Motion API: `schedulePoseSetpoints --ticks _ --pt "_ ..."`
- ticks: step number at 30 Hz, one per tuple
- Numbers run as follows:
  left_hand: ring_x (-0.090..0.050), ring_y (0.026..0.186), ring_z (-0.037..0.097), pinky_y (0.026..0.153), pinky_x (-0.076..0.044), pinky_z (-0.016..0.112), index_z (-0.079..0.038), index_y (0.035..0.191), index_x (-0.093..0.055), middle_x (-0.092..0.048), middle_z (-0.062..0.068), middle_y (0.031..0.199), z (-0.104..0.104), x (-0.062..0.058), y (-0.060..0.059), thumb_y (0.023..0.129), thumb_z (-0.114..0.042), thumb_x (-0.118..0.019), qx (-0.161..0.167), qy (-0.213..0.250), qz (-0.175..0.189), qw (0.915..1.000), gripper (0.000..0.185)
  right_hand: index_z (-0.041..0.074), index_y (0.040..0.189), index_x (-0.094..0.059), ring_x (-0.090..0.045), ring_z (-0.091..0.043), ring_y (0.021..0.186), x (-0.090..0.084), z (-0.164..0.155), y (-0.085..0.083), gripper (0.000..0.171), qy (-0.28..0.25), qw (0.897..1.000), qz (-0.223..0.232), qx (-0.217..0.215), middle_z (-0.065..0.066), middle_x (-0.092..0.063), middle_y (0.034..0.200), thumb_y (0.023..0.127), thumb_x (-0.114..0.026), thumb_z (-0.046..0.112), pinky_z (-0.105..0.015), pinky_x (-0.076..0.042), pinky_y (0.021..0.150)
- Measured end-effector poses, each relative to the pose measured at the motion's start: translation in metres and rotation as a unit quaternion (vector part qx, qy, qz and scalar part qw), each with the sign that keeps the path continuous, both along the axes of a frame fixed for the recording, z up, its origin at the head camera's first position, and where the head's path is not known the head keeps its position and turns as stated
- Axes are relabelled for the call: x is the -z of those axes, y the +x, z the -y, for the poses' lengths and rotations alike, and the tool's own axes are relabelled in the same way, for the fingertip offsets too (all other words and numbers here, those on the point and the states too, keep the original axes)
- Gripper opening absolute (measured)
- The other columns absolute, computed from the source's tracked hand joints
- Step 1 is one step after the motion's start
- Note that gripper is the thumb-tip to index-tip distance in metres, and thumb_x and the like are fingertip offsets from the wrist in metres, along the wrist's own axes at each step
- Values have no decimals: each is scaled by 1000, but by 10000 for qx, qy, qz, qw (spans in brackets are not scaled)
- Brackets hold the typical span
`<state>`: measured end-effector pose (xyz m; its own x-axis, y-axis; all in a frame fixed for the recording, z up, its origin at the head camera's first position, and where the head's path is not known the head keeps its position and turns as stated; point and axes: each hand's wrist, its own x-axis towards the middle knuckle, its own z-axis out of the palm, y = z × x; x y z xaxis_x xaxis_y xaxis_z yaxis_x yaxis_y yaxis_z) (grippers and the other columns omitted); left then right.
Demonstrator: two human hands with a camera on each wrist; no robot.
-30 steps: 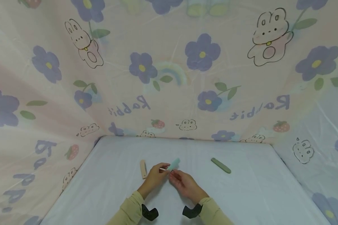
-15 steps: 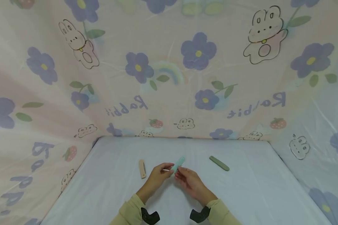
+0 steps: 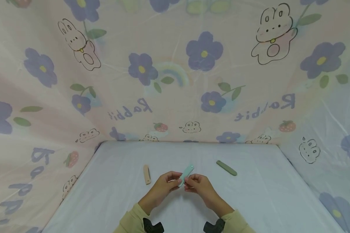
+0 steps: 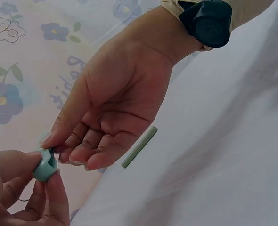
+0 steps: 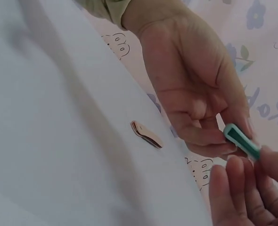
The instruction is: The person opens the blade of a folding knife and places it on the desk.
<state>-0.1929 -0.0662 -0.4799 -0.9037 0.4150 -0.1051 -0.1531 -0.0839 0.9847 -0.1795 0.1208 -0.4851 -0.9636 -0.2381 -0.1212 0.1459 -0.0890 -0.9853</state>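
My left hand (image 3: 163, 187) pinches a slim teal clip (image 3: 187, 173) near its lower end. From the other side my right hand (image 3: 204, 189) grips its edge with thumb and fingertips. The clip tilts up and to the right above the table. In the right wrist view a dark slot runs along the side of the clip (image 5: 241, 141); in the left wrist view I see its looped end (image 4: 45, 165). Left of the hands lies a beige clip (image 3: 146, 174) with two layers and a gap between. An olive-green strip (image 3: 226, 168) of similar shape lies to the right.
A white cloth covers the table (image 3: 265, 194). Hanging fabric (image 3: 175, 97) printed with flowers and rabbits encloses the back and both sides. Each wrist wears a dark device, such as the left one (image 3: 153, 225).
Both hands have come slightly nearer with the teal clip, which shows more of its length. My right hand has moved to the right along it. The beige and olive pieces stay put.
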Motion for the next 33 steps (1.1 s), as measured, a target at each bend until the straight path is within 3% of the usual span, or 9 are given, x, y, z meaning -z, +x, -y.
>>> schedulePoseSetpoints --ticks 11,26,33 --pt "-59 98 19 85 -50 32 0 118 -58 -61 10 111 2 0 2 91 -19 -62 246 50 -21 9997 34 -8 97 -59 -65 -25 82 0 -1 7 33 139 9998 -159 -67 -20 -66 89 88 -65 22 -35 -54 75" --pt "-60 93 18 82 -51 32 1 118 -58 -62 9 103 -1 3 5 90 -16 -62 224 46 41 9997 34 -8 94 -59 -66 -30 83 4 -6 9 33 146 9996 -166 -188 -25 -64 90 87 -67 23 -36 -54 74" --pt "-60 96 19 82 -51 33 -1 119 -58 -61 9 105 0 3 6 91 -18 -62 258 -106 -33 9996 33 -8 93 -58 -65 -33 83 6 -9 10 31 126 9994 -179 -280 -16 -66 84 87 -67 21 -37 -54 74"
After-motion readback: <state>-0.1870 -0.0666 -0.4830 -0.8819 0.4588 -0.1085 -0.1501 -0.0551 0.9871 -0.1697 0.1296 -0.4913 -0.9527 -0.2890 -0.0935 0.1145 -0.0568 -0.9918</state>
